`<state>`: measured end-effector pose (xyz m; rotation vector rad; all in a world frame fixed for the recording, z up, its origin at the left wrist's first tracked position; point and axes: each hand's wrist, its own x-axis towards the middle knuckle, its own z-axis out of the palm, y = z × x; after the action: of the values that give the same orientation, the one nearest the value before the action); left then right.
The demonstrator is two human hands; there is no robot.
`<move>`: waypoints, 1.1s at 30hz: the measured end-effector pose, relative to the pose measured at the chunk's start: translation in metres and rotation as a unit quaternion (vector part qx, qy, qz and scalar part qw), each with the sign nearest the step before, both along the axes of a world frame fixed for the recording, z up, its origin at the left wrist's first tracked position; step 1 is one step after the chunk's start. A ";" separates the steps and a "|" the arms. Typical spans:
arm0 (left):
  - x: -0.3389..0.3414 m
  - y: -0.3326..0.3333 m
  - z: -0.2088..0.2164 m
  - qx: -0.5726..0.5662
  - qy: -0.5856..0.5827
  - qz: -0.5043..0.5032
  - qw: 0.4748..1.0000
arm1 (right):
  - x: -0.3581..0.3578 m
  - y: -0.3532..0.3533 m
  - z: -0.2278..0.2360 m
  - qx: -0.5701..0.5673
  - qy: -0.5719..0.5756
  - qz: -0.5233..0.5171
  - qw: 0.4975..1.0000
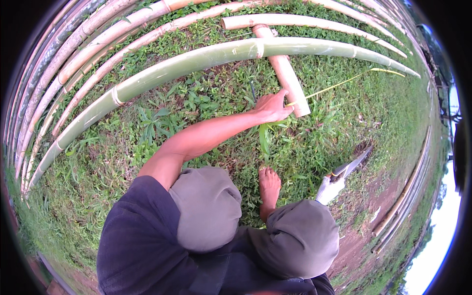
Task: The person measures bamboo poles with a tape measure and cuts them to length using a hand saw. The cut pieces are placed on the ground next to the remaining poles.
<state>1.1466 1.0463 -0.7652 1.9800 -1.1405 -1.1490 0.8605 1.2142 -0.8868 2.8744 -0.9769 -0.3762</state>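
Left hand (272, 107) reaches down, fingers closed on the near end of the short bamboo piece (285, 71) lying on the grass (206, 103). Right hand is hidden behind the knee, its grip unreadable; a blade (350, 166) juts out there, so steadying looks underway, and cutting would need a firm hold

Outdoors in daylight: weedy grass (206, 98) over bare reddish soil (364, 216), with long bamboo poles (78, 54) lying about.
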 end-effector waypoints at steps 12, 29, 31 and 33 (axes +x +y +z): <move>0.048 0.149 -0.039 0.074 -0.130 0.052 0.987 | -0.086 -0.252 0.092 -0.062 -0.134 -0.226 0.963; 0.120 0.175 0.026 -0.094 -0.298 -0.169 0.935 | -0.165 -0.248 0.061 0.096 -0.177 -0.373 0.906; 0.169 0.114 0.035 -0.128 -0.352 -0.141 0.916 | -0.156 -0.240 0.092 0.114 -0.301 -0.333 0.886; 0.223 0.070 0.032 -0.068 -0.370 -0.108 0.920 | -0.131 -0.231 0.141 0.224 -0.480 -0.395 0.751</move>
<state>1.3696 1.1167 -0.7336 2.2778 -1.7892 -0.3640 0.7291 0.9828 -0.7458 2.7443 -2.5576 1.1466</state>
